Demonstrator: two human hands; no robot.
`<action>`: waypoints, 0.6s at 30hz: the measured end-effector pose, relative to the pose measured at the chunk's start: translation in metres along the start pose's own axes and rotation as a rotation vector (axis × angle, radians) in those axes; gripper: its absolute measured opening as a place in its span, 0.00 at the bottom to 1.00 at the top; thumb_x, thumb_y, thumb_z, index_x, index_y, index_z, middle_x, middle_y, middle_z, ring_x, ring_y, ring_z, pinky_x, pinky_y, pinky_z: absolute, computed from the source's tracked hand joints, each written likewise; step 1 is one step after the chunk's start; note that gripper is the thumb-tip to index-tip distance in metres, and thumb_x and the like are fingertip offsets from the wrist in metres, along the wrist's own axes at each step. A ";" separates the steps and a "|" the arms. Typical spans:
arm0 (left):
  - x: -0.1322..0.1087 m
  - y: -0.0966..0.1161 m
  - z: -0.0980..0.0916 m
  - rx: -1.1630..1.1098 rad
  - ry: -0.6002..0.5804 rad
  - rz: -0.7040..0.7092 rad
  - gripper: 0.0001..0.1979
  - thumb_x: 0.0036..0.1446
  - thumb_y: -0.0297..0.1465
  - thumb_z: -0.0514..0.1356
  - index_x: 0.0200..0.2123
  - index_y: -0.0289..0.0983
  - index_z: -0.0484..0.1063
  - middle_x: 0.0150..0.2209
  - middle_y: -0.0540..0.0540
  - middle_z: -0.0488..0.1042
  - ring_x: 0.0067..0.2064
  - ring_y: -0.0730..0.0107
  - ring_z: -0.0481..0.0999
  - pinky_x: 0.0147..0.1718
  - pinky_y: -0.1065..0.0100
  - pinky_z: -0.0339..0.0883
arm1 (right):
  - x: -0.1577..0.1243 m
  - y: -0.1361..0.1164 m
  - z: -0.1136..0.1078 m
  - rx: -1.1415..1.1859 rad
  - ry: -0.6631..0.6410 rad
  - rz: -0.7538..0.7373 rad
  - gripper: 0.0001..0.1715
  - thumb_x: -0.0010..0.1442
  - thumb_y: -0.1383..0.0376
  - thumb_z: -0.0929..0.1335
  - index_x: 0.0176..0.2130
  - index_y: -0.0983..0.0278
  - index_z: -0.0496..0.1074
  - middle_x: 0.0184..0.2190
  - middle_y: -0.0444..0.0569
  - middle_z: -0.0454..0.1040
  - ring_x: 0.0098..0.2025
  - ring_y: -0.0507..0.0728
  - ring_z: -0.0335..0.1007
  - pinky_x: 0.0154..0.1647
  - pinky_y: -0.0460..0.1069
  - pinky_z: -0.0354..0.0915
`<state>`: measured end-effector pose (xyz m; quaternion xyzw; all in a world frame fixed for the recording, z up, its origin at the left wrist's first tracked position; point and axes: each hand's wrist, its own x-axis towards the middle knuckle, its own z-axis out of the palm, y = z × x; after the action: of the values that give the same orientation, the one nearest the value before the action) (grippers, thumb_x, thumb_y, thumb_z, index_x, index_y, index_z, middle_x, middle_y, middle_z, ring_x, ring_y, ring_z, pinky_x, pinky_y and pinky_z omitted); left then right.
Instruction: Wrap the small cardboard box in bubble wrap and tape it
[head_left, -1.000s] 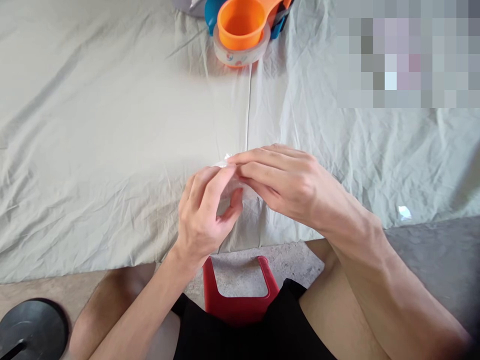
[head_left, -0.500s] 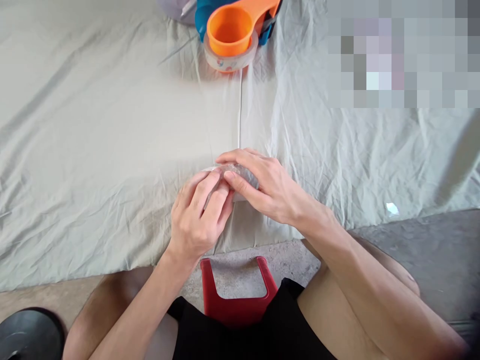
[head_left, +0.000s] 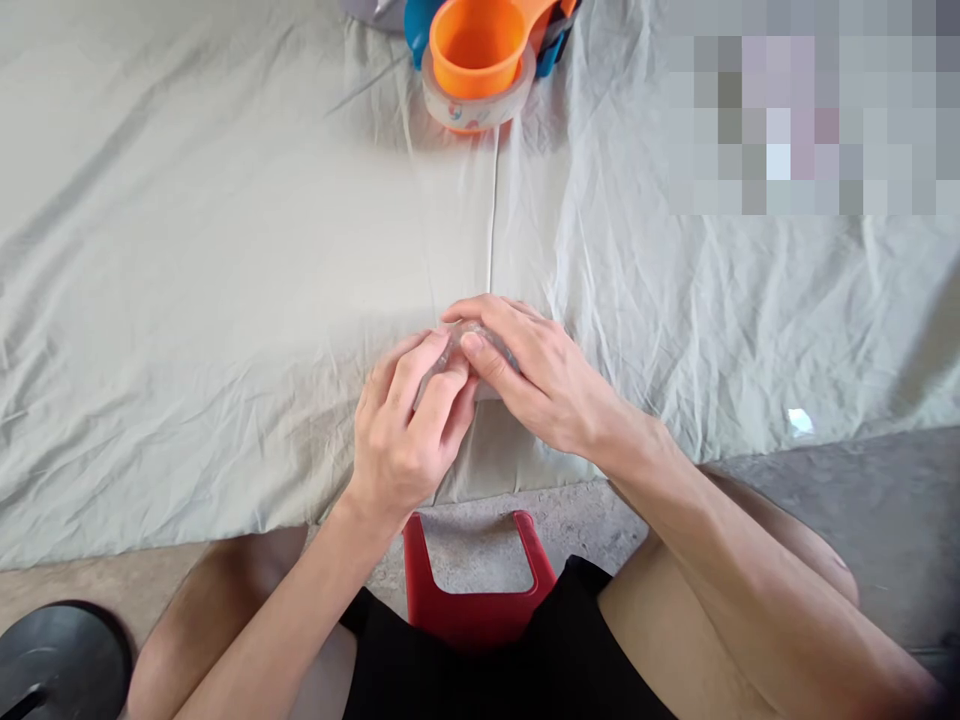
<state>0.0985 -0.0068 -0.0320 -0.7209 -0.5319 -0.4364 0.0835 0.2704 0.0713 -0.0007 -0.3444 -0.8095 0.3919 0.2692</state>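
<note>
Near the front of the cloth-covered table, both hands close around a small bundle of crinkled clear plastic (head_left: 504,349). My left hand (head_left: 409,420) grips it from the left, its fingers bent and pressed against the plastic. From the right, my right hand (head_left: 544,385) wraps over the far side, with its thumb on top near the left fingertips. Fingers cover most of the bundle, so what lies inside cannot be made out. A pale flat edge shows just below the right thumb.
Pale wrinkled cloth (head_left: 225,250) covers the table. At the back stand an orange cup with a handle (head_left: 480,45), a tape roll (head_left: 476,112) around it and a blue object (head_left: 421,35). A red stool (head_left: 480,615) is below; a black round base (head_left: 64,660) stands left.
The whole view has shifted slightly, so the table things appear farther right and a little higher. Both hands keep nearly the same hold, with only small finger movement.
</note>
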 end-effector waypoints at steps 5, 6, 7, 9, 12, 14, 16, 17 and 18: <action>-0.001 0.003 -0.001 -0.076 -0.007 -0.066 0.09 0.76 0.23 0.66 0.54 0.41 0.78 0.53 0.43 0.86 0.56 0.57 0.90 0.56 0.54 0.89 | -0.004 0.006 0.010 -0.017 0.049 -0.049 0.18 0.87 0.57 0.57 0.50 0.58 0.72 0.48 0.51 0.81 0.49 0.60 0.75 0.59 0.59 0.70; -0.002 0.004 -0.001 -0.090 -0.007 -0.086 0.07 0.77 0.24 0.65 0.53 0.41 0.77 0.54 0.42 0.86 0.57 0.57 0.90 0.56 0.55 0.89 | -0.005 0.008 0.013 -0.030 0.061 -0.041 0.19 0.87 0.56 0.57 0.50 0.58 0.71 0.49 0.52 0.81 0.50 0.60 0.74 0.60 0.60 0.69; -0.002 0.005 -0.001 -0.104 -0.010 -0.109 0.06 0.78 0.25 0.65 0.53 0.41 0.76 0.55 0.42 0.85 0.57 0.58 0.90 0.55 0.56 0.90 | -0.005 0.009 0.016 -0.046 0.069 -0.030 0.20 0.87 0.55 0.56 0.51 0.58 0.71 0.50 0.53 0.80 0.50 0.61 0.73 0.61 0.61 0.69; -0.002 0.007 0.000 -0.126 -0.015 -0.152 0.05 0.79 0.26 0.64 0.53 0.42 0.75 0.56 0.42 0.84 0.57 0.59 0.90 0.53 0.57 0.90 | -0.006 0.012 0.021 -0.073 0.070 -0.009 0.22 0.87 0.53 0.54 0.51 0.58 0.70 0.49 0.53 0.79 0.49 0.62 0.71 0.60 0.62 0.69; -0.003 0.009 0.001 -0.164 -0.010 -0.193 0.07 0.78 0.27 0.64 0.55 0.42 0.74 0.54 0.42 0.84 0.58 0.58 0.89 0.55 0.56 0.89 | -0.006 0.014 0.023 -0.073 0.060 0.004 0.25 0.87 0.49 0.52 0.51 0.57 0.70 0.48 0.54 0.79 0.50 0.63 0.71 0.61 0.64 0.69; -0.003 0.010 0.002 -0.201 -0.006 -0.225 0.11 0.78 0.29 0.65 0.59 0.42 0.72 0.54 0.42 0.83 0.59 0.58 0.88 0.57 0.55 0.89 | -0.006 0.015 0.020 -0.044 0.046 0.025 0.28 0.87 0.46 0.53 0.52 0.57 0.71 0.48 0.54 0.80 0.51 0.64 0.72 0.62 0.65 0.69; -0.004 0.009 0.001 -0.233 -0.019 -0.273 0.16 0.78 0.32 0.66 0.63 0.41 0.70 0.56 0.41 0.82 0.60 0.58 0.88 0.56 0.55 0.90 | -0.008 0.016 0.017 0.024 0.019 0.040 0.31 0.86 0.42 0.53 0.55 0.58 0.72 0.51 0.54 0.81 0.54 0.64 0.73 0.65 0.65 0.69; -0.004 0.009 0.000 -0.246 -0.027 -0.295 0.18 0.78 0.33 0.66 0.65 0.42 0.69 0.57 0.41 0.82 0.60 0.57 0.87 0.56 0.55 0.90 | -0.009 0.016 0.015 0.077 0.020 0.047 0.33 0.85 0.40 0.53 0.58 0.58 0.73 0.55 0.55 0.81 0.57 0.64 0.74 0.67 0.65 0.69; -0.004 0.009 -0.001 -0.259 -0.032 -0.309 0.19 0.78 0.35 0.66 0.67 0.42 0.68 0.58 0.41 0.81 0.61 0.57 0.87 0.57 0.54 0.90 | -0.011 0.016 0.014 0.135 0.041 0.056 0.34 0.85 0.39 0.53 0.62 0.57 0.72 0.60 0.55 0.81 0.61 0.63 0.75 0.70 0.65 0.69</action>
<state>0.1050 -0.0135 -0.0310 -0.6422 -0.5770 -0.4972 -0.0863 0.2733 0.0641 -0.0232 -0.3559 -0.7655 0.4459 0.2974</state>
